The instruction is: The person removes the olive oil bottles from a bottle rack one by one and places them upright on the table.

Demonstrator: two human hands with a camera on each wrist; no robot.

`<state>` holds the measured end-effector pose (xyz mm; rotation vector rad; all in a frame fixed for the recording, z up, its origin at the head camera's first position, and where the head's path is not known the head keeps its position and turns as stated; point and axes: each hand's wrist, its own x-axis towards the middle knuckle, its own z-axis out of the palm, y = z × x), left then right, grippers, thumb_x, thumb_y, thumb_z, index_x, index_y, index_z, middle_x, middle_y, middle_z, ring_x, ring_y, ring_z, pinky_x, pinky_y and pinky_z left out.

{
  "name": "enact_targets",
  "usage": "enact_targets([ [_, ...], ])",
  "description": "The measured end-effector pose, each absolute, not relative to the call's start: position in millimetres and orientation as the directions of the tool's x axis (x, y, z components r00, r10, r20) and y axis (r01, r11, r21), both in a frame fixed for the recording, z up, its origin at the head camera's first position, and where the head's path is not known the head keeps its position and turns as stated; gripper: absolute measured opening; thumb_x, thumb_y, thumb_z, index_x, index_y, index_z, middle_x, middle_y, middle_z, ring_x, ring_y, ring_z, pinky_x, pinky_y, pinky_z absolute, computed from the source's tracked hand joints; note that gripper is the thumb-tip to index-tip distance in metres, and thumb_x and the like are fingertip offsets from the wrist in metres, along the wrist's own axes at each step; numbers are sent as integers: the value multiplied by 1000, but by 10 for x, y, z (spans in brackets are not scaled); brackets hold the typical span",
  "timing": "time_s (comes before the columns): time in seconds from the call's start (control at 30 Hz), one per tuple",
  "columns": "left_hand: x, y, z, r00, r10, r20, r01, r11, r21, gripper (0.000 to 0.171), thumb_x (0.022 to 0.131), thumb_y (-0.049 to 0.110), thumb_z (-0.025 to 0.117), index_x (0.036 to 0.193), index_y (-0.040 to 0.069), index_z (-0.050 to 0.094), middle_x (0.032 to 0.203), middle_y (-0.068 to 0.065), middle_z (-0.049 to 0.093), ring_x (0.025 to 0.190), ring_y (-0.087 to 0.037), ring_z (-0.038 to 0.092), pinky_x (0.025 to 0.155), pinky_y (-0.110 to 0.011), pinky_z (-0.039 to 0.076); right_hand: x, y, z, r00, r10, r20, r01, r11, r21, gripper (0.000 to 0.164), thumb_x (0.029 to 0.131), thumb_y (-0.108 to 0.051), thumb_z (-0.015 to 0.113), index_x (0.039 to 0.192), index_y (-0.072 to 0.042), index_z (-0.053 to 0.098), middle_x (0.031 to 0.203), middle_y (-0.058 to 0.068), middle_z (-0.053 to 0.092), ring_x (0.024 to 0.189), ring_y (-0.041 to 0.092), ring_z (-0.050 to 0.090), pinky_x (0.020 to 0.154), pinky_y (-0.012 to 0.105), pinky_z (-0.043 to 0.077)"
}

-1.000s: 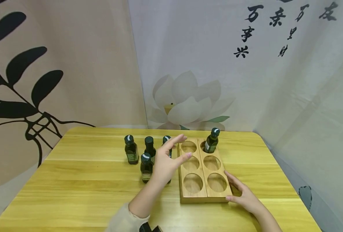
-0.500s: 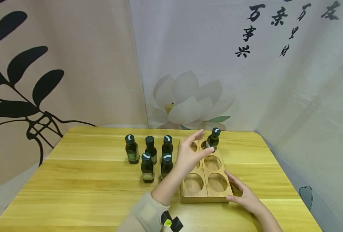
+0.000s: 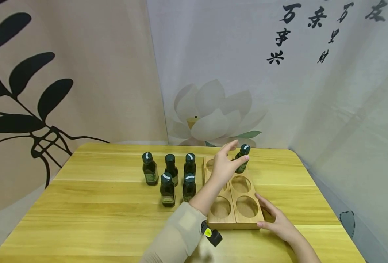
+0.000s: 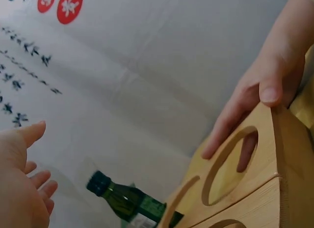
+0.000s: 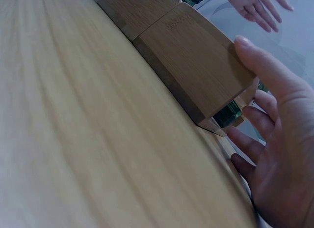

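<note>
A wooden rack (image 3: 236,226) with two rows of round holes lies on the table. One dark green bottle (image 3: 242,166) with a dark cap stands in its far right hole, leaning a little in the head view. My left hand (image 3: 224,168) is over the rack's far end, thumb and fingers spread around the bottle's left side; the left wrist view shows a gap between this hand (image 4: 19,179) and the bottle (image 4: 127,201). At the rack's near right corner, my right hand (image 3: 277,221) grips it, thumb on the front and fingers along the side.
Left of the rack stand several similar capped bottles (image 3: 167,191), upright in a loose group. One bottle (image 3: 150,171) is set farthest left. A printed curtain (image 3: 115,73) hangs behind the table's (image 3: 82,204) back edge.
My left hand has moved right and away from me, from beside the loose bottles to the bottle in the rack. My right hand has stayed on the rack's corner.
</note>
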<state>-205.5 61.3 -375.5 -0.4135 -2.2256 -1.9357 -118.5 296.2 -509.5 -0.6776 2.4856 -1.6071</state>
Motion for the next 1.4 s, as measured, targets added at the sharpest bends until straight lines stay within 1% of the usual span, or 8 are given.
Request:
enact_targets([
  [0.1,-2144,678,-3797,-953,84,292,301,136,944,60,84,32,75,138,18,52,130,6,55,118,-12,48,95,-39,44,-1183,2962,-5089,-897,-416,147,-309,356,-882,82,83,1,70,152,-13,28,148,17,35,124,13,43,100,46,35],
  [0.17,-2199,723,-3833,-955,76,286,294,140,946,60,85,30,75,138,17,52,130,2,55,119,-15,48,94,-39,44,-1183,2962,-5089,-897,-417,146,-311,361,-879,82,83,1,71,152,-13,28,148,17,35,125,17,44,99,43,36],
  [0.33,-2291,826,-3904,-963,53,265,270,124,955,57,86,25,74,137,14,53,129,-2,56,119,-20,48,95,-43,44,-1184,2963,-5084,-888,-433,157,-325,347,-880,83,84,1,70,152,-12,26,148,22,33,126,26,42,93,68,30],
  [0.43,-2329,879,-3933,-967,41,252,255,119,960,56,86,23,74,136,13,54,129,-2,56,118,-18,48,94,-43,45,-1177,2967,-5081,-886,-435,160,-328,343,-880,82,84,2,70,152,-12,26,149,24,31,126,22,41,92,72,27],
  [0.57,-2380,937,-3975,-969,25,245,246,139,959,55,85,22,74,136,13,54,128,1,56,118,-17,49,92,-37,46,-1160,2971,-5075,-894,-421,156,-322,359,-876,82,83,1,71,152,-12,28,149,21,32,125,11,42,96,63,31],
  [0.8,-2464,998,-4066,-968,2,251,249,117,961,51,86,20,74,133,9,57,128,-2,57,118,-22,50,94,-43,46,-1178,2979,-5100,-895,-416,162,-328,366,-871,82,82,1,71,151,-13,29,150,17,33,124,6,42,98,25,35],
  [1.17,-2529,1083,-4180,-970,-24,243,238,141,961,47,85,17,74,130,12,61,121,-3,60,110,-23,55,80,-26,51,-1179,2962,-5084,-899,-411,154,-318,368,-874,82,83,-1,71,152,-15,29,150,16,33,125,8,42,99,24,34],
  [1.4,-2573,1126,-4167,-971,-39,235,223,206,953,46,86,21,73,129,15,61,117,-1,60,107,-17,57,83,-25,50,-1192,2967,-5083,-892,-418,173,-338,362,-868,83,82,2,71,152,-14,29,150,16,34,125,10,42,99,25,33],
])
